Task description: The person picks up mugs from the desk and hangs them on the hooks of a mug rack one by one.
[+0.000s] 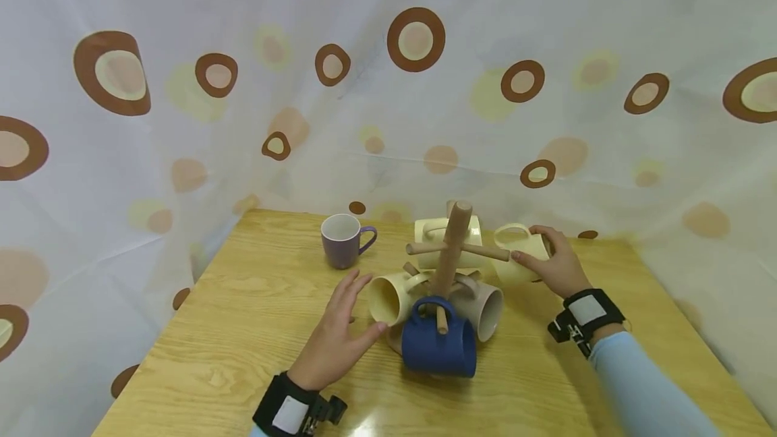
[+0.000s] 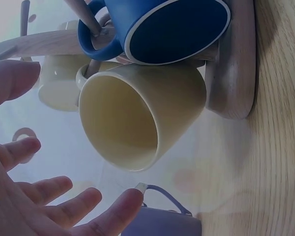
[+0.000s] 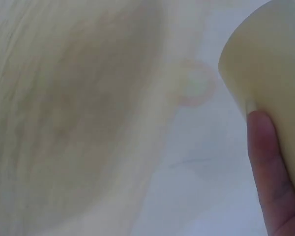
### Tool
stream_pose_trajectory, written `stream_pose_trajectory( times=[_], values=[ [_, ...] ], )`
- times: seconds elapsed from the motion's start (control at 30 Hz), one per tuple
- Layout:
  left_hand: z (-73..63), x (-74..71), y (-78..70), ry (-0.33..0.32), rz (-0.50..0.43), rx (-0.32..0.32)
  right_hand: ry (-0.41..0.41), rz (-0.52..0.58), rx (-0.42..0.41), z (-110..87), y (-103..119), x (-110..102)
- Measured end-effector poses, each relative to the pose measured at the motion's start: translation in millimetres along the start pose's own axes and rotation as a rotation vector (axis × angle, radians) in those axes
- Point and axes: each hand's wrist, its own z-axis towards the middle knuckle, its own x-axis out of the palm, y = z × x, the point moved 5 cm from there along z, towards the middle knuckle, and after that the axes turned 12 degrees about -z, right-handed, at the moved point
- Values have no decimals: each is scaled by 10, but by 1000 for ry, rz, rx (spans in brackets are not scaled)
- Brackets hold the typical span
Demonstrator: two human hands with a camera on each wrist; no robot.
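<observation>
A wooden mug tree (image 1: pixel 449 255) stands on the table with several mugs hanging from its pegs. At the right, my right hand (image 1: pixel 563 267) grips a cream mug (image 1: pixel 521 263) by its body, tilted, its handle up and close to the tip of an upper peg. In the right wrist view a finger (image 3: pixel 268 157) lies along that mug's side. My left hand (image 1: pixel 334 336) is spread beside another cream mug (image 2: pixel 137 118) hung low on the left. A blue mug (image 1: pixel 438 346) hangs at the front, a greyish mug (image 1: pixel 482 305) to its right.
Another cream mug (image 1: pixel 469 231) hangs behind the post. A purple mug (image 1: pixel 341 247) with a white inside stands upright at the back left of the wooden table (image 1: pixel 243 302). A patterned curtain (image 1: pixel 364 106) hangs along the table's back and sides.
</observation>
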Motion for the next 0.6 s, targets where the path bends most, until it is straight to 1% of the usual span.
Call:
stream_pose_trajectory(
  times=[0.1, 0.13, 0.23, 0.33, 0.37, 0.43, 0.47, 0.57, 0.6],
  values=[
    [2, 2, -15, 0, 2, 6, -40, 78, 8, -175, 131, -227],
    [-4, 2, -17, -3, 6, 8, -55, 130, 2, -236, 185, -289],
    [-16, 1, -32, -10, 8, 20, -117, 384, -28, -407, 347, -459],
    [-17, 8, -49, -12, 12, 38, -176, 686, -87, -549, 513, -579],
    [-14, 13, -51, -11, 14, 43, -189, 760, -108, -587, 566, -605],
    [-10, 24, -52, -10, 18, 51, -197, 838, -155, -658, 672, -638],
    [-10, 29, -49, -10, 19, 49, -186, 867, -173, -692, 720, -639],
    [-12, 50, -32, -8, 17, 45, -124, 901, -228, -773, 853, -604],
    [-15, 59, -27, -3, 12, 40, -87, 916, -247, -797, 894, -581]
  ],
)
